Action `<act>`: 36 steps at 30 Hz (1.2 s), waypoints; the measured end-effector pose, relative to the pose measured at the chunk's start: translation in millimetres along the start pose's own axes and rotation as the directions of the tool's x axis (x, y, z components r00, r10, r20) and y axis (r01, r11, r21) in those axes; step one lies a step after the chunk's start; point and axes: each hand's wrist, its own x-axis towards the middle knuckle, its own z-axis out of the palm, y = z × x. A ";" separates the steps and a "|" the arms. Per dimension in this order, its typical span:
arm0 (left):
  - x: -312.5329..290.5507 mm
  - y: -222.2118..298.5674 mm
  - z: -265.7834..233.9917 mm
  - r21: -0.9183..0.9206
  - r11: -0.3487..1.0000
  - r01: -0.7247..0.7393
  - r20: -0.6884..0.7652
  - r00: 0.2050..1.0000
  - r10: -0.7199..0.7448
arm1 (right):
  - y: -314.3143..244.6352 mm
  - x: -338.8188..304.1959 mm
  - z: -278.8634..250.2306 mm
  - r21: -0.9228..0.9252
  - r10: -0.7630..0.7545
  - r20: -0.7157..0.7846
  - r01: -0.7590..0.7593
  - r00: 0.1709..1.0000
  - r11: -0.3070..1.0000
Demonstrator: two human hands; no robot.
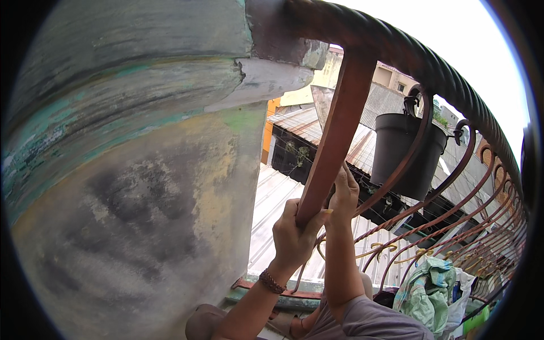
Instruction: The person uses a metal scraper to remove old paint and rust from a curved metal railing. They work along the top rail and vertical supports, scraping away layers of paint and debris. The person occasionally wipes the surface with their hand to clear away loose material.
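Note:
A reddish-brown square metal post (340, 124) leans across the middle, running from the dark twisted handrail (419, 48) down to my hands. My left hand (293, 235) is closed round the post's lower part, the thumb across its right edge. A braided bracelet (272, 281) circles that wrist. Just right of the post and slightly higher, my right hand (343, 195) has its fingers bent and pressed together against the post's right side. The post hides part of these fingers, and whatever they hold cannot be made out.
A worn, peeling wall (141, 187) fills the left side. Curved iron balusters (453, 192) run along the right, with a black hanging pot (405, 153) hooked among them. Plastic sacks (429, 294) lie at the lower right. Metal roofs (277, 195) show beyond the railing.

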 end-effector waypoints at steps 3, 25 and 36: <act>0.1 3.0 -0.4 0.025 0.999 0.047 0.014 0.999 -0.047 | 5.8 2.8 -1.4 0.033 0.034 0.009 -0.034 0.999 0.999; 1.2 -14.4 3.8 0.016 0.996 -0.084 -0.046 0.995 0.085 | 38.1 19.5 -5.3 0.260 -0.007 0.200 -0.046 0.980 0.965; 1.7 -10.4 3.4 -0.072 0.996 -0.060 -0.033 0.998 0.058 | -4.5 10.6 10.0 0.073 0.124 0.060 -0.128 0.991 0.989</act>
